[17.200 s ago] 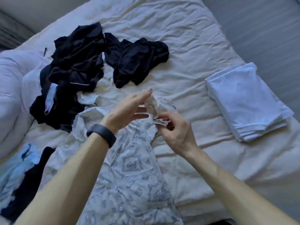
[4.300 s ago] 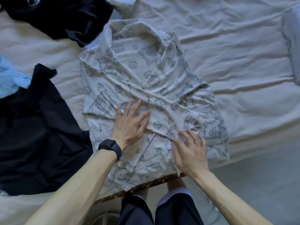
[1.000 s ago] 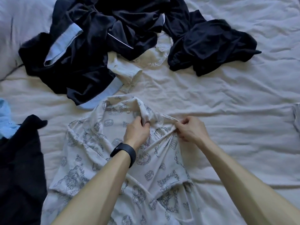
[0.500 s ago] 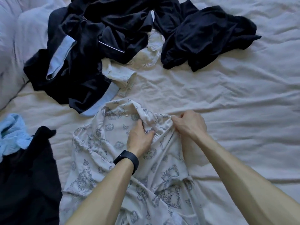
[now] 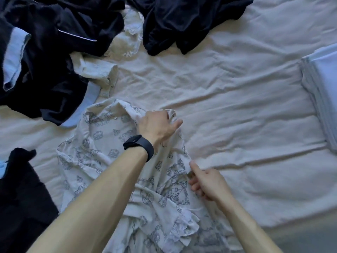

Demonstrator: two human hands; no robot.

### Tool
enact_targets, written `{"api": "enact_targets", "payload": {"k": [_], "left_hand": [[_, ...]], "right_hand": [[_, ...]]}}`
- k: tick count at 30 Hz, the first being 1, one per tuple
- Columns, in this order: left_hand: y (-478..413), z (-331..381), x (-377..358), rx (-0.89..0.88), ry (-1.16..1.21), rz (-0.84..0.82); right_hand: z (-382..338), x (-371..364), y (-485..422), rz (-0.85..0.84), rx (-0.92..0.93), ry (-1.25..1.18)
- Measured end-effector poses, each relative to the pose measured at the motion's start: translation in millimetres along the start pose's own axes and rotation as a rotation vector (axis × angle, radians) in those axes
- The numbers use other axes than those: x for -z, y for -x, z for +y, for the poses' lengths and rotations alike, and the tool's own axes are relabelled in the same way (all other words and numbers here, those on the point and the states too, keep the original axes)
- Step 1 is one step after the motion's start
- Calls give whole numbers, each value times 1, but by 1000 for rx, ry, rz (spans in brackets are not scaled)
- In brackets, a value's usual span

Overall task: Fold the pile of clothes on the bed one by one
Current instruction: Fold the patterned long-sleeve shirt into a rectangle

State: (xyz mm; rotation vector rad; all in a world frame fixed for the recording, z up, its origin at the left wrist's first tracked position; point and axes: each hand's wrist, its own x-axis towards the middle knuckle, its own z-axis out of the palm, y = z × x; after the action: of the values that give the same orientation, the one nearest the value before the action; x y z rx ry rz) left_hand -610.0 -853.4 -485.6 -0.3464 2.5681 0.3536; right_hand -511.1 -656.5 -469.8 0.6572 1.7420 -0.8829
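A white printed shirt (image 5: 102, 143) with a frilled hem lies rumpled on the bed (image 5: 228, 110) in front of me. My left hand (image 5: 156, 125), a black watch on its wrist, grips the shirt's top right corner near the collar. My right hand (image 5: 207, 181) pinches the shirt's right edge lower down, index finger stretched out along the fabric. The pile of dark clothes (image 5: 54, 42) with light blue cuffs sits at the far left. Another dark garment (image 5: 186, 21) lies at the top centre.
A folded white stack (image 5: 322, 99) rests at the right edge. A black garment (image 5: 20, 201) lies at the lower left, with a bit of light blue beside it. A cream lace piece (image 5: 127, 41) shows between the dark clothes. Wrinkled bare sheet spreads to the right.
My right hand has let go of the collar and slid down the shirt's right edge toward me. My left hand has shifted right, keeping its hold on the top corner.
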Motion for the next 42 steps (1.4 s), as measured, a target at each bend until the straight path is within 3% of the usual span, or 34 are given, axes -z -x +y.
{"api": "enact_targets", "payload": {"k": [3,6,10,12,17,19,24,29,32,34,37,40,42], "left_hand": [[-18,3,6,54,94,-132],[-32,6,6,127,364,-244],[-28,12,-3,243,749,-228],[-24,11,-7,260,800,-217],[-27,16,-3,215,714,-216],[-30,18,-2,221,755,-254],[-20,11,-5,247,930,-292],[-9,10,5,35,454,-187],[22,-16,15,24,525,57],[49,-54,16,99,631,264],[88,-135,7,332,606,505],[106,-222,-6,711,588,509],[108,-265,-11,812,605,408]], "right_hand": [[15,-19,-5,4,-87,-414],[14,-33,-11,26,-145,-812],[20,-31,-15,11,-251,-1429],[21,-27,-18,23,-252,-1525],[22,-42,-18,206,-105,-1187],[23,-48,-16,194,-51,-1027],[28,-38,-21,232,-4,-1152],[31,-33,-14,351,86,-857],[19,-27,2,527,207,-497],[-5,-26,8,509,341,-320],[-56,-33,-8,459,631,-91],[-113,-37,-46,558,841,318],[-144,-38,-68,584,784,584]]}}
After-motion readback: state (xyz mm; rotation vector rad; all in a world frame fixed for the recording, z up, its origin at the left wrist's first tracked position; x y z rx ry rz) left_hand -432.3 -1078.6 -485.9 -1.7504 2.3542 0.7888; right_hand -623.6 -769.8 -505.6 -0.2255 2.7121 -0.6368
